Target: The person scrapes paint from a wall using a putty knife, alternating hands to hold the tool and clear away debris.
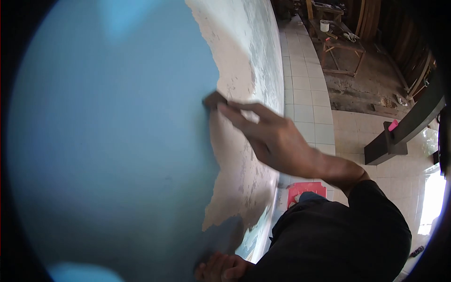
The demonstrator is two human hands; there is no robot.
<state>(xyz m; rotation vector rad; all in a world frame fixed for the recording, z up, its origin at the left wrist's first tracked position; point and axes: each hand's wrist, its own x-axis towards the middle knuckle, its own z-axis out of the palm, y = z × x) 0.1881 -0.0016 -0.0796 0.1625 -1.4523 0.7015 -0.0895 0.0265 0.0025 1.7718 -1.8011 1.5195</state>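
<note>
My right hand (275, 134) reaches in from the right and pinches a small brown block (214, 100) between thumb and fingers. The block is slightly blurred and presses at the ragged border where blue paint meets a pale bare patch (235, 136) on the wall (117, 122). Low in the view, my left hand (223, 268) is curled closed close to the blue surface, partly cut off by the bottom edge. Something dark shows by its fingers, and I cannot tell what it is.
A red plastic stool (307, 189) stands below, beside the wall. Pale floor tiles (300, 84) run along the wall's foot. A wooden table (343, 43) with a white bucket (324, 25) is at the far end. To the right stands a dark post (383, 145) with a pink object (393, 125).
</note>
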